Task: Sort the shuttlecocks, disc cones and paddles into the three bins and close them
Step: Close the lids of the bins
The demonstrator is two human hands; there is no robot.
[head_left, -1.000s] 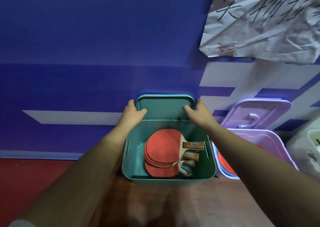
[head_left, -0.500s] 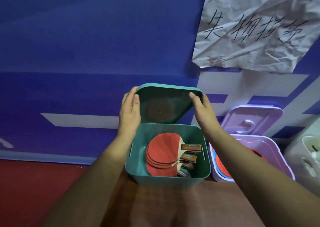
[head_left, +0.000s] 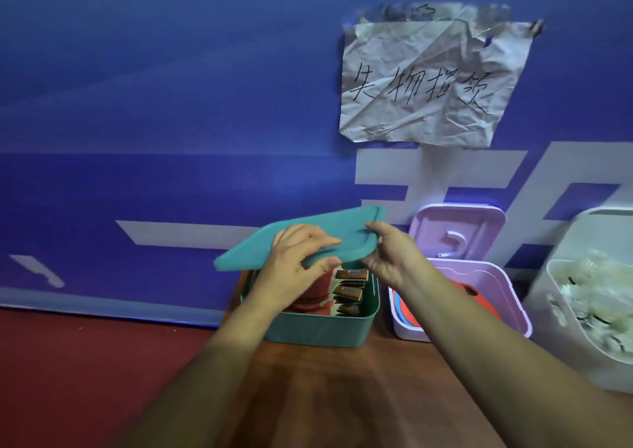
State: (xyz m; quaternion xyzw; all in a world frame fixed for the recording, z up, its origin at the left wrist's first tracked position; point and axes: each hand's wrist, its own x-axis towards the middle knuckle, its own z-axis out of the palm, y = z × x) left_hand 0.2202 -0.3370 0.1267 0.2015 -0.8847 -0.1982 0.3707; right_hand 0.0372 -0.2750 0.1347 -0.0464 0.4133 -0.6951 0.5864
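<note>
You hold the teal rounded-square plastic lid in both hands, tilted above the teal plastic bin and not seated on its rim. Your left hand pinches the lid's near edge, fingers curled over the top and thumb beneath. Your right hand grips the near right corner, thumb on top. The two hands sit close together on that edge.

Directly under your hands, inside the teal bin, lie the red-faced paddles with wooden handles. Just right of your right hand stands the open lilac plastic bin holding red and blue disc cones. Its lilac lid leans against the blue wall behind. Farther right, the white plastic bin holds white shuttlecocks. All three bins stand on the brown wooden counter beneath your forearms. Above your right hand, a crumpled handwritten paper sign is taped to the wall.
</note>
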